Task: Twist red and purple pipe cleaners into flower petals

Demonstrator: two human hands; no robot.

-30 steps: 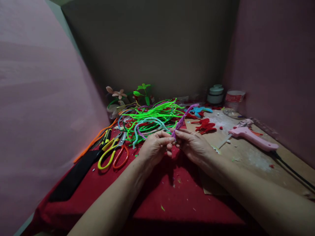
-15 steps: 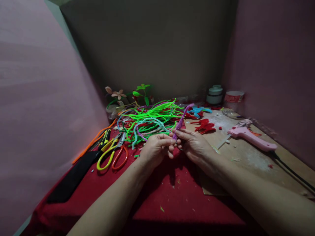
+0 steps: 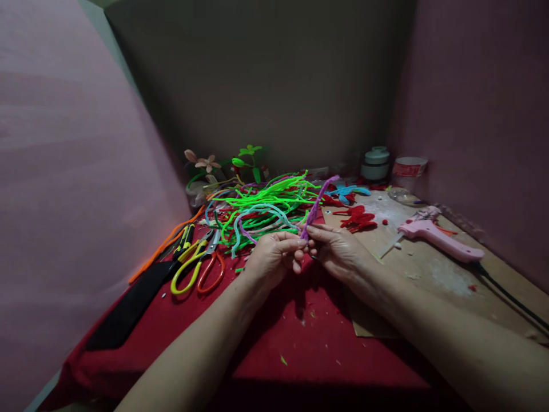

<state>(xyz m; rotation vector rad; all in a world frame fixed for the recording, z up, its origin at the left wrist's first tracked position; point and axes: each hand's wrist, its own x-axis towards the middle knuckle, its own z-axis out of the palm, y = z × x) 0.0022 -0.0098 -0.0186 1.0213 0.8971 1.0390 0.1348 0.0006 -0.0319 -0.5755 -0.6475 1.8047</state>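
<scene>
A purple pipe cleaner, partly twisted together, stands up between my two hands and leans to the right at its top. My left hand pinches its lower end between thumb and fingers. Just above that, my right hand grips it too, fingertips close to those of the left. The fingers hide the very bottom of the piece. Behind my hands lies a heap of pipe cleaners, mostly bright green, with light blue and other colours among them.
Scissors with yellow and red handles lie left, near a black flat object. On the board at right rest a pink glue gun and red fuzzy pieces. A blue fuzzy piece, a jar and fuzzy flowers stand farther back.
Both hands stay pinched on the purple pipe cleaner. Its upper part is slightly straighter and its tip a little higher. The whole view has shifted slightly.
</scene>
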